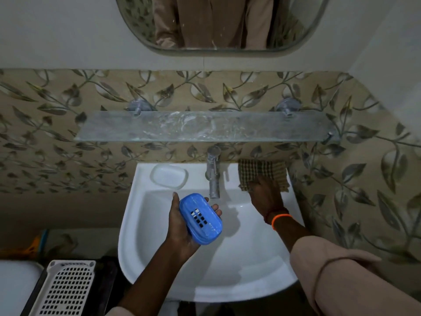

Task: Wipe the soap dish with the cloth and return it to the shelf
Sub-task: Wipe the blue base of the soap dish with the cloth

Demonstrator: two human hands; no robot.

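Note:
My left hand [182, 233] holds a blue oval soap dish [200, 218] with drain slots, above the left half of the white basin. A brown checked cloth [262, 173] lies on the basin's back right corner. My right hand [265, 195] rests on the cloth's near edge, fingers on the fabric; whether it grips the cloth is unclear. The glass shelf [114, 127] runs along the tiled wall above the tap, bare and smeared with white residue.
A metal tap [213, 172] stands at the back middle of the white basin [205, 283]. A moulded soap recess [169, 175] lies left of it. A mirror [221, 21] hangs above. A white perforated basket [66, 290] sits at lower left.

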